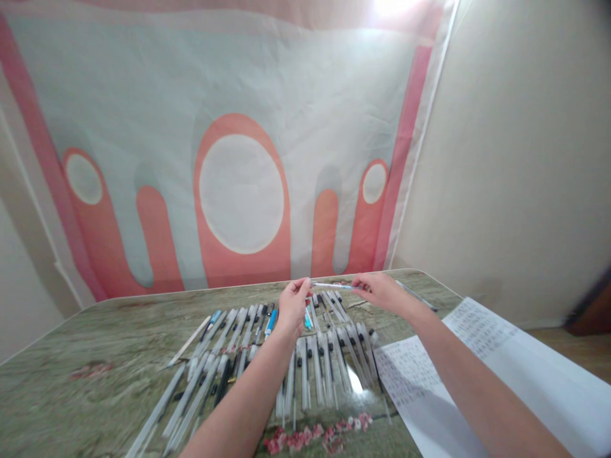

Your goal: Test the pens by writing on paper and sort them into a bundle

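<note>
Over the far part of the table, a slim whitish pen refill [331, 285] with a bluish stretch near its right end lies level between my hands. My left hand [293, 308] pinches its left end between thumb and fingers. At the other end, the fingertips of my right hand [373, 287] are closed on it. Below and around my left hand lie rows of clear pen barrels [319, 372], with black caps [330, 346] and thin refills among them. A blue pen part [271, 322] sits just left of my left wrist; my forearm hides part of the rows.
Printed paper sheets [520, 356] cover the table's right side, partly under my right forearm. A thin pen-like stick [415, 295] lies beyond that arm. More barrels [160, 401] spread to the front left. A patterned cloth [157, 95] hangs behind the marbled table [57, 375].
</note>
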`<state>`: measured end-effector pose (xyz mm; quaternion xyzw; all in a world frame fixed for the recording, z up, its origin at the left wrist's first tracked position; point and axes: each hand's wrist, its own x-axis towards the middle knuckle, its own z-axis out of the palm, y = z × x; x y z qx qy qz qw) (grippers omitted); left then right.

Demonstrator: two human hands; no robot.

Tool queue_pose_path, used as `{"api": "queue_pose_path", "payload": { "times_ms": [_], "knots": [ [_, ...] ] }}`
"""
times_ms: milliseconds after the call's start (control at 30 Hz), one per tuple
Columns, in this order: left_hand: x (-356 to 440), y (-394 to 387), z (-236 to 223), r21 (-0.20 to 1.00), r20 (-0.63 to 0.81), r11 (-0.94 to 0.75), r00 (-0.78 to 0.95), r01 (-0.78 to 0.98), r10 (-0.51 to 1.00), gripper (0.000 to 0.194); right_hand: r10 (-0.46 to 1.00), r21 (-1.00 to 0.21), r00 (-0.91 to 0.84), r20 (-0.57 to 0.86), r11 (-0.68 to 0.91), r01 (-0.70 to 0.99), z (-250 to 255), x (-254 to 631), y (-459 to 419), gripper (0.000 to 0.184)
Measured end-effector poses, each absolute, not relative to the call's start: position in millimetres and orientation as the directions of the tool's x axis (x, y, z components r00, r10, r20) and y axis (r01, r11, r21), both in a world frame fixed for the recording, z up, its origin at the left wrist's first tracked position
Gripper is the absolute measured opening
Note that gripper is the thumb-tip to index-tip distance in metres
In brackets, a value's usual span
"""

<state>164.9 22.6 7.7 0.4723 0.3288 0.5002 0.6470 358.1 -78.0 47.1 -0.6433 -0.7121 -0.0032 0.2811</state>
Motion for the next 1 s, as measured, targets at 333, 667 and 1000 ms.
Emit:
{"api": "queue_pose_path", "payload": {
  "times_ms": [333, 667, 1000],
  "knots": [
    [165, 20, 14, 0.910, -0.119, 0.241, 0.344, -0.338, 0.931, 0.035, 0.762, -0.054, 0.644, 0.060, -0.642, 0.765, 17, 466, -85, 0.020],
    [166, 12, 15, 0.910, -0.146, 0.282, 0.400, -0.304, 0.905, 0.043, 0.622, -0.019, 0.778, -0.090, -0.782, 0.623, -23, 523, -97, 0.032],
    [169, 9, 12, 0.922, -0.149, 0.285, 0.438, -0.264, 0.886, 0.044, 0.591, -0.053, 0.798, -0.119, -0.806, 0.589, -36, 535, -100, 0.037]
  ]
}}
